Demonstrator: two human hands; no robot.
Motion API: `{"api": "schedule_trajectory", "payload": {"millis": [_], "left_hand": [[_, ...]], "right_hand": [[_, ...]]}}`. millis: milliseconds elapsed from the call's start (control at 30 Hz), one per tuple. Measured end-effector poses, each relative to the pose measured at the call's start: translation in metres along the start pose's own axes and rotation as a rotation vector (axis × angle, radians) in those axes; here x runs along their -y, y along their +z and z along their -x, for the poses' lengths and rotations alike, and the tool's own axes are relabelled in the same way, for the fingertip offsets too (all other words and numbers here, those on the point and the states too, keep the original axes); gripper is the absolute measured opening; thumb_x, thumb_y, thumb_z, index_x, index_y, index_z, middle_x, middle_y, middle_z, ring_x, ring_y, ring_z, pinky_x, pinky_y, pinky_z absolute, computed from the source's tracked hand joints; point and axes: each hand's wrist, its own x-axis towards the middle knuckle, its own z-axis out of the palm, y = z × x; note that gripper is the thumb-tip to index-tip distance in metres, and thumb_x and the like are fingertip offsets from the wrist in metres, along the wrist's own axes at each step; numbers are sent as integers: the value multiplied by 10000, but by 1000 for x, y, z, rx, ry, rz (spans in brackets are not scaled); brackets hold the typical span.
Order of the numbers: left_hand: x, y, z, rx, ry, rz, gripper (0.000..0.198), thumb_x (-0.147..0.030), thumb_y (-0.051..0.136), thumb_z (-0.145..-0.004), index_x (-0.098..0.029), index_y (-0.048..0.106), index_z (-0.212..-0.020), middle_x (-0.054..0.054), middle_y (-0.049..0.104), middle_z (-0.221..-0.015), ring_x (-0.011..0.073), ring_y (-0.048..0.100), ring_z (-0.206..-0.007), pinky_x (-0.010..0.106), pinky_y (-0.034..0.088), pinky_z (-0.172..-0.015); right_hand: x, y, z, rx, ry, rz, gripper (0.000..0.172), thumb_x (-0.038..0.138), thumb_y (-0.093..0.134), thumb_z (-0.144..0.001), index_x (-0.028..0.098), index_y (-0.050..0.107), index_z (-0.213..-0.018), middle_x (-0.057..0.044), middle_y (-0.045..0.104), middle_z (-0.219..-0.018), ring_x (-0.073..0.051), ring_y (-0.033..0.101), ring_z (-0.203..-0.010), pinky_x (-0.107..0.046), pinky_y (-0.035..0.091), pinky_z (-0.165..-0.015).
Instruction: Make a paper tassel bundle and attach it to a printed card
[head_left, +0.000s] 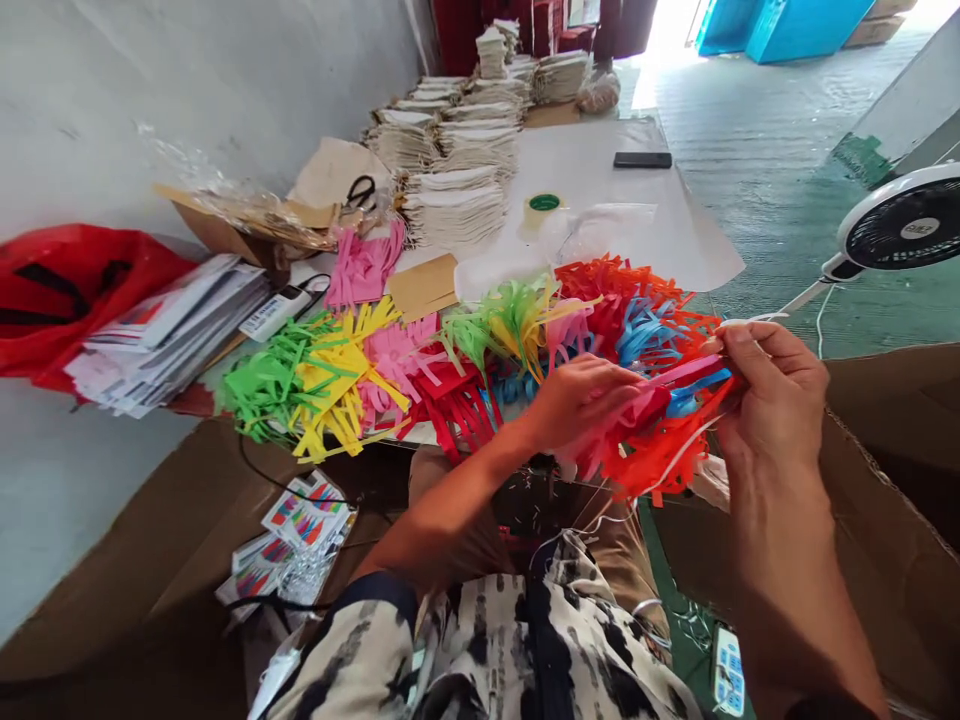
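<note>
My right hand (776,385), closed in a pinch, grips a white cord (679,460) and the end of a pink strip (686,372). Stretched toward that strip, my left hand (577,402) has its fingers together on the pink fringe; its fingertips are partly hidden. Below and between both hands hangs a bunch of orange fringe (656,455), with blue strips (694,392) above it. Along the table edge lie cut fringes: green (274,375), yellow (341,370), pink (401,355) and red (454,405).
Stacks of off-white bundles (454,205) stand behind the fringes. A tape roll (544,207) and a black phone-like object (643,160) lie on the white sheet. Printed cards (180,330) are heaped at left. A fan (904,225) stands at right, cardboard (892,480) below.
</note>
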Motion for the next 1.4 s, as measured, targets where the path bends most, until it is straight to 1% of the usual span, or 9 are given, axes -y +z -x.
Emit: {"api": "schedule_trajectory", "payload": {"millis": [100,167,267,433,567,667,933,1200,1400], "left_hand": [[6,-49,2,-49,9,-291,140,-198,655,-1031,-234,779,-1085,39,797,-1052,177,687,-1030,370,558,-984],[12,-80,4,-50,13,-482,299,-13,595,-963,-231,792,-1019,42,774,-1068,191,644,-1058,389,537,-1002],[18,-104,10,54,6,-650,361,51,599,-847,-235,808,-914,54,742,-1060,216,601,-1028,390,526,-939],[18,-103,19,239,26,-823,168,-125,677,-883,-236,803,-898,63,783,-1135,300,605,-1129,494,449,-918],[18,-112,23,200,-50,-969,115,-162,686,-866,-209,779,-817,115,770,-923,337,603,-1032,531,396,-860],[18,-114,24,152,-42,-1012,151,-154,668,-902,-228,784,-840,103,762,-895,319,589,-998,514,375,-855],[30,-91,18,301,22,-929,141,-195,683,-979,-232,801,-911,85,782,-1008,279,619,-1034,461,412,-891],[23,-150,9,1,-87,-508,339,-42,590,-903,-251,826,-1027,36,773,-1112,201,652,-1059,384,497,-997],[29,-162,10,187,-62,-678,368,-21,595,-882,-275,851,-954,57,723,-1076,236,621,-1055,405,486,-953]], "right_hand": [[-2,-5,-5,3,-31,104,284,345,936,-647,167,763,-785,8,704,-671,-95,566,-558,-214,435,-547],[-5,-7,-4,18,-80,173,242,349,911,-693,176,769,-787,12,695,-671,-96,553,-565,-221,433,-559],[-11,-5,1,60,-155,261,171,338,866,-769,196,783,-815,25,658,-657,-110,569,-594,-236,429,-584],[-13,-2,3,102,-201,335,133,328,832,-819,205,783,-833,3,684,-684,-135,611,-631,-268,443,-619],[-11,-12,-9,-32,-278,398,110,297,816,-781,205,766,-814,-15,704,-689,-154,604,-610,-294,449,-596],[-11,-19,-17,-68,-316,427,104,268,813,-774,191,772,-830,-21,711,-691,-146,601,-600,-287,439,-598],[-15,-14,-5,15,-251,464,114,303,801,-830,193,773,-845,-28,729,-718,-159,628,-614,-294,466,-606],[-14,-16,-3,0,-241,476,153,340,806,-791,194,786,-831,-17,710,-692,-159,622,-609,-296,475,-598],[-15,-16,-3,-56,-243,493,160,361,808,-749,217,783,-815,-42,732,-717,-174,623,-597,-332,476,-606]]}}
